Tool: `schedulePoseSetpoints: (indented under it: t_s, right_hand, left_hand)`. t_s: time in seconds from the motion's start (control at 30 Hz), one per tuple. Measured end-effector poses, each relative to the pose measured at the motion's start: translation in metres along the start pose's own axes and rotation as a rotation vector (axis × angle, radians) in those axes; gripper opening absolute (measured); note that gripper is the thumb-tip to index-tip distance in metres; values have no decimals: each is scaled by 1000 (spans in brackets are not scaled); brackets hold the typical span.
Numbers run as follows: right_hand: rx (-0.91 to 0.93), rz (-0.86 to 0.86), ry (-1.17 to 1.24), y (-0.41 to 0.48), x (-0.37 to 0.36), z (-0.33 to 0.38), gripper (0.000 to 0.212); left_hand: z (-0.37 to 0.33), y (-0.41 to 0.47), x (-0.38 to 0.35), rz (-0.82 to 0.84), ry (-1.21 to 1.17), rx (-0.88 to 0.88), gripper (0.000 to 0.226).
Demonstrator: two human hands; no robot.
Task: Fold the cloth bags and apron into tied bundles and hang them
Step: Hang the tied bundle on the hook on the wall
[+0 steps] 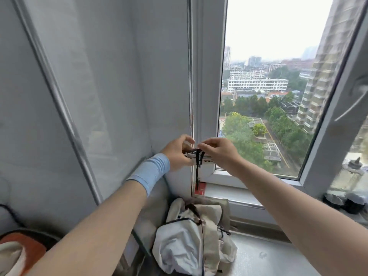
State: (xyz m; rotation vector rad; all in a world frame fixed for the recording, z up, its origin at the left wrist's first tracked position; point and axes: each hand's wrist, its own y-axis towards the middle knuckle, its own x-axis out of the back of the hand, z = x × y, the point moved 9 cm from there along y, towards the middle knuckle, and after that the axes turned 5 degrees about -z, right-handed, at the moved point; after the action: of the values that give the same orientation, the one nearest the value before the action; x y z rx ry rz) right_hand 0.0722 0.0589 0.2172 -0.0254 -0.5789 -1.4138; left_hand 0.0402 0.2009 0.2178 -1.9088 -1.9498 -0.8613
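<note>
While both arms reach toward the corner of the window, the left hand [177,154] and right hand [219,151] meet in the air just in front of the white window frame [207,76], holding a small folded bundle [207,159] of pale cloth between them. The left grip is clamped on the bundle's near end, fingers curled round it. The right grip pinches a thin black strap [197,170] at the top of the bundle, thumb and forefinger pressed together. The strap wraps over the flat packet, and its loose end dangles straight down beside a slim metal rod [190,76]. A smooth, light blue wrist sleeve [151,174] hugs the left forearm. Below the hands, a rumpled heap of cloth bags [191,236], cream and white with dark piping and cords, lies slumped on the ledge [258,255]. A small red tag [200,189] sits at the rod's foot. Far right, a cloudy plastic bottle [352,174] stands on the ledge.
</note>
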Motion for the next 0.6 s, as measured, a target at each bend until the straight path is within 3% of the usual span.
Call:
schedulePoseSetpoints:
  t_s: [0.13,0.43,0.6]
  right_hand:
    - [44,-9,4,37,-3,57,10]
    - [164,-202,45,111,-1,173,11]
    - [234,-238,57,143,4,230,13]
  left_hand:
    - [-25,23,63,-43,37,-46,55]
    - [-85,73,164,-150,136,-162,45]
    - [-119,97,210,-296,-83,-56,18]
